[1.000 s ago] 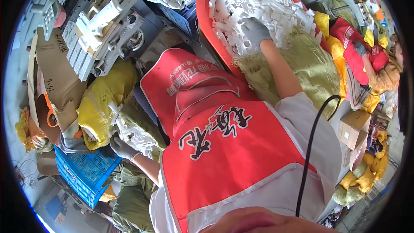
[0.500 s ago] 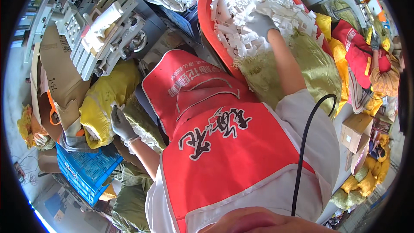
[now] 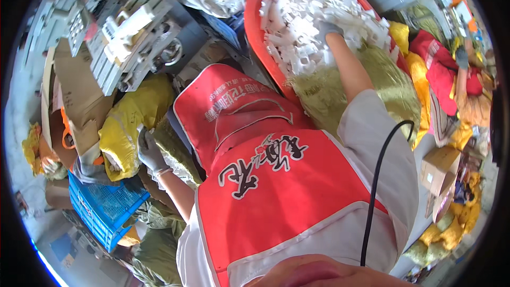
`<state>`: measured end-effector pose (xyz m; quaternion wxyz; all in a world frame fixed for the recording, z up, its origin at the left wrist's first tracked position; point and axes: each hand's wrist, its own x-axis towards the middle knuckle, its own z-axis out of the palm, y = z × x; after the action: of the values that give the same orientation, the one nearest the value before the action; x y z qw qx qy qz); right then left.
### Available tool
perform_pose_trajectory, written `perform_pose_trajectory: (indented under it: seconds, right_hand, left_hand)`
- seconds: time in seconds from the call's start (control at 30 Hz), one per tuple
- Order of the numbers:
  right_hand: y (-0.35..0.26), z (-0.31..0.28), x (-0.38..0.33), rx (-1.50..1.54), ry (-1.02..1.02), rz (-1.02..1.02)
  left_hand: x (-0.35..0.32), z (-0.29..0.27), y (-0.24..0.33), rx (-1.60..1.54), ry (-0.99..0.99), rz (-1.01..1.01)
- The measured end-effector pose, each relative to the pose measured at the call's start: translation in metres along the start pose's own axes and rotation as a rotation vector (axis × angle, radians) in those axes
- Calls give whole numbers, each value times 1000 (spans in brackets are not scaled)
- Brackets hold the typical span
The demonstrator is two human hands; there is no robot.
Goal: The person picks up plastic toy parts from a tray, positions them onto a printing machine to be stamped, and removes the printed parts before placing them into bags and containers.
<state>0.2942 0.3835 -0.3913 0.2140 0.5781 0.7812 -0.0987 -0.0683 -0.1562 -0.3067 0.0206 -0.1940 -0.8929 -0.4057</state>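
My right hand (image 3: 329, 30), in a grey glove, reaches into a heap of white plastic parts (image 3: 297, 37) in a big red tub (image 3: 255, 26). Its fingers are sunk among the parts, so their grip is hidden. My left hand (image 3: 151, 151), also gloved in grey, is on the left beside a yellow woven sack (image 3: 125, 122). Its fingers are closed, and a small white piece (image 3: 140, 128) shows at their tips. An olive woven sack (image 3: 366, 87) lies over the tub's near side, beneath my right forearm.
At the upper left stands a machine (image 3: 143, 48) bearing a white plastic part (image 3: 127, 32). Below it are an opened cardboard box (image 3: 79, 95) and a blue crate (image 3: 106, 207). A black cable (image 3: 374, 180) loops by my right arm. Another person's gloved hand (image 3: 461, 57) works at far right.
My right hand has shifted slightly down and right, going deeper among the white parts. My left hand has hardly moved. The other person's arm at right has moved a little.
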Motion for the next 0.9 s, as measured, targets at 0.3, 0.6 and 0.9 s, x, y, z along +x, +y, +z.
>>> perform_pose_trajectory:
  seconds: [0.3, 0.6, 0.9]
  right_hand:
    - [-13, 37, -69, 213, -46, -518]
    - [-30, -12, -94, 1384, -170, -319]
    - [-165, -136, -134, 1492, 238, -1020]
  left_hand:
    - [41, -22, 84, 122, 123, 415]
    - [136, -1, 178, 155, 142, 844]
    - [156, 14, 183, -175, -68, 582]
